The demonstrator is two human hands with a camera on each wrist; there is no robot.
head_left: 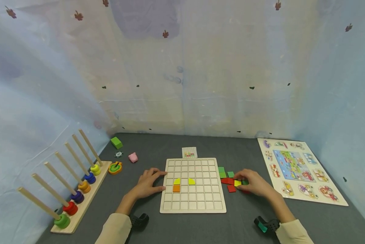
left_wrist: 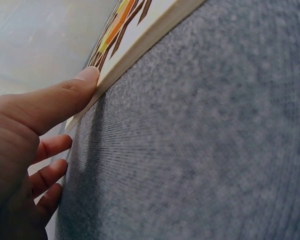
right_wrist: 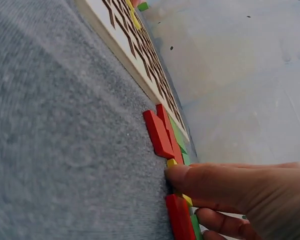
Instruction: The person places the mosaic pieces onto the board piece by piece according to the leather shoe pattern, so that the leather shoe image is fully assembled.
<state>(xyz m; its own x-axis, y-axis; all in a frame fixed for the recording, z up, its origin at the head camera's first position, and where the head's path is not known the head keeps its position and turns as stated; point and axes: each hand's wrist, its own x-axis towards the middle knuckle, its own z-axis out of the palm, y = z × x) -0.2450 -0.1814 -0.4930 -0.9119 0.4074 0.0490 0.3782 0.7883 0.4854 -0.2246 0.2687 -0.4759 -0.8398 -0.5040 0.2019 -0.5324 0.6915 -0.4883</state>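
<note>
A square wooden grid board (head_left: pixel 193 206) lies mid-table, with two yellow pieces (head_left: pixel 191 181) and an orange square (head_left: pixel 176 188) in its cells. My left hand (head_left: pixel 147 183) rests at the board's left edge, thumb and fingers spread; in the left wrist view the thumb (left_wrist: pixel 65 102) lies against the rim. To the right of the board, my right hand (head_left: pixel 252 182) pinches a yellow tile (head_left: pixel 237 183) among loose tiles. Red tiles (right_wrist: pixel 159 134) and green tiles (head_left: pixel 221 172) lie around it, some partly hidden under the fingers.
A small pattern card (head_left: pixel 189 152) touches the board's far edge. On the left stands a peg stacker (head_left: pixel 75 210) with coloured rings; near it are a green block (head_left: pixel 116 142), a pink figure (head_left: pixel 133 157) and a round orange-green toy (head_left: pixel 115 168). A picture puzzle board (head_left: pixel 304 173) lies at right.
</note>
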